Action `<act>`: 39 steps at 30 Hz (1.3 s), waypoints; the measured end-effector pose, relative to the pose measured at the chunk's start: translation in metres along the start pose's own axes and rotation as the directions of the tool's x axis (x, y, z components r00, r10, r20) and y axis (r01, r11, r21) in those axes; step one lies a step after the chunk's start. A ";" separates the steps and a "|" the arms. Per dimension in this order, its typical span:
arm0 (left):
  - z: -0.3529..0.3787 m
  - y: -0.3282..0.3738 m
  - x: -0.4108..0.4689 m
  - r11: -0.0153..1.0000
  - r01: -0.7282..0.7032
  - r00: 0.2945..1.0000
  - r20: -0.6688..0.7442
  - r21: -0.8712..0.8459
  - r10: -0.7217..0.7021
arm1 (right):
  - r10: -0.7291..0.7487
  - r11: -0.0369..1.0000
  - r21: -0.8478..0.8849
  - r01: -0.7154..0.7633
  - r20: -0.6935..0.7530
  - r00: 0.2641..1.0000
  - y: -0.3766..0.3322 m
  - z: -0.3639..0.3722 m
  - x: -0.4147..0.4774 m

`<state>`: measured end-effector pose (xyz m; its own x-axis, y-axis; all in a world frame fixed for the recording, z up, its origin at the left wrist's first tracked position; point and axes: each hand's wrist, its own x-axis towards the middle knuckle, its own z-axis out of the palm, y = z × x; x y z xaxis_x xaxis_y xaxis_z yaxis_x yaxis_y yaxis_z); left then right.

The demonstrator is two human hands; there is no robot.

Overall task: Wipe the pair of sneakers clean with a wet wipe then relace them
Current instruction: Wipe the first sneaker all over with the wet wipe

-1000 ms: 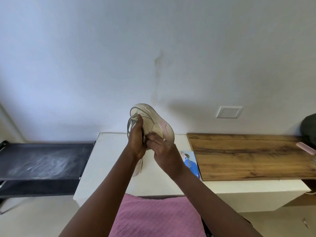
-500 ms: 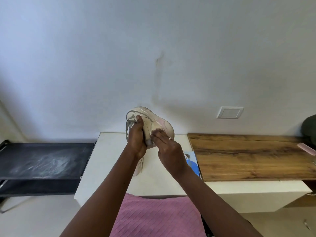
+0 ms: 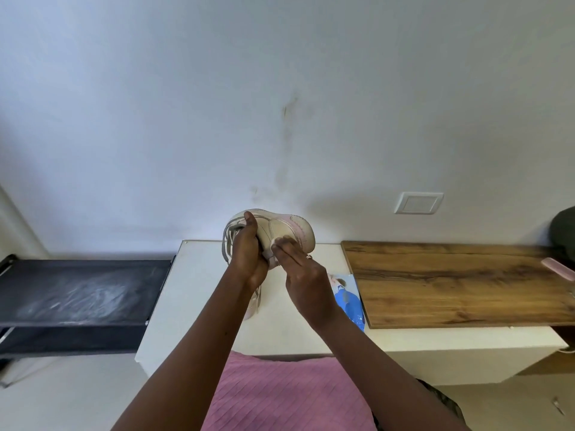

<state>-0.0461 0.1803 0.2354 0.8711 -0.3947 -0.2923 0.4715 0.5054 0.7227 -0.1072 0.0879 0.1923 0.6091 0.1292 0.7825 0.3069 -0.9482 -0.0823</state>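
Now we grip the sneaker (image 3: 280, 230) in our left hand (image 3: 247, 259), fingers and thumb curled round its upper beside the loose laces (image 3: 228, 242). We hold it raised above the white tabletop (image 3: 199, 290), turned on its side with its pink-trimmed end to the right. Our right hand (image 3: 306, 284) is flat, fingers straight and together, pressing a wet wipe (image 3: 274, 243) against the side of the shoe. Only a small white edge of the wipe shows past the fingertips.

Under our left wrist the second sneaker (image 3: 253, 306) rests on the tabletop, mostly hidden by the arm. Just right of our right wrist a blue pack of wipes (image 3: 350, 301) lies on the tabletop, next to the edge of a wooden board (image 3: 451, 281). A pink object (image 3: 560, 269) sits at the board's far right, cut off by the frame. Left of the tabletop stands a black rack (image 3: 77, 293) with pale smears on its top shelf. Behind it all, a wall plate (image 3: 418, 203) is fixed to the white wall (image 3: 155, 119), which bears a dark streak above the sneaker. A pink ribbed garment (image 3: 280, 396) covers our lap.
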 end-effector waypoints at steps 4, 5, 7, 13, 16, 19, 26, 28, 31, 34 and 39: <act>0.000 -0.001 0.000 1.000 -0.002 1.000 0.022 -0.020 0.002 | -0.085 0.996 -0.022 0.085 -0.010 0.996 0.013 -0.007 -0.001; 0.000 -0.001 -0.001 1.000 -0.003 1.000 0.027 -0.021 0.004 | -0.059 0.998 -0.038 0.059 -0.016 0.998 0.014 -0.008 0.002; 0.002 -0.002 0.000 1.000 -0.012 1.000 0.020 -0.024 0.012 | 0.025 0.998 -0.057 -0.027 -0.030 0.999 0.013 -0.010 0.009; -0.001 -0.008 0.002 1.000 0.005 1.000 0.004 0.014 -0.005 | -0.006 1.000 0.018 0.005 0.038 0.999 0.000 -0.006 0.013; -0.006 -0.010 0.004 1.000 0.019 1.000 -0.001 0.021 -0.019 | -0.069 0.998 0.022 0.067 0.101 0.993 0.006 -0.006 0.009; -0.007 -0.011 0.006 1.000 0.019 0.999 0.029 0.017 -0.019 | 0.021 0.995 -0.103 -0.012 0.088 0.996 0.015 -0.006 0.013; -0.004 -0.014 0.009 0.992 -0.073 0.995 0.074 0.107 0.065 | 0.318 0.940 -0.174 -0.294 0.133 0.939 0.004 -0.004 0.025; -0.006 -0.014 0.010 0.983 -0.076 0.996 0.065 0.168 0.066 | 0.355 0.928 -0.178 -0.326 0.165 0.920 0.002 -0.006 0.030; -0.010 -0.018 0.011 0.962 -0.112 0.992 0.079 0.251 0.095 | 0.397 0.914 -0.201 -0.352 0.263 0.879 0.005 -0.008 0.043; -0.012 -0.023 0.009 0.948 -0.185 0.980 0.118 0.258 0.159 | 0.392 0.918 -0.205 -0.341 0.328 0.859 0.014 -0.004 0.056; -0.007 -0.023 0.008 0.940 -0.254 0.962 0.158 0.226 0.222 | 0.431 0.903 -0.158 -0.401 0.317 0.845 0.030 -0.001 0.069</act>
<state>-0.0485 0.1711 0.2119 0.9210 -0.3889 -0.0216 0.1907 0.4021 0.8955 -0.0568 0.0677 0.2440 0.8786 -0.2072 0.4303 -0.0824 -0.9533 -0.2907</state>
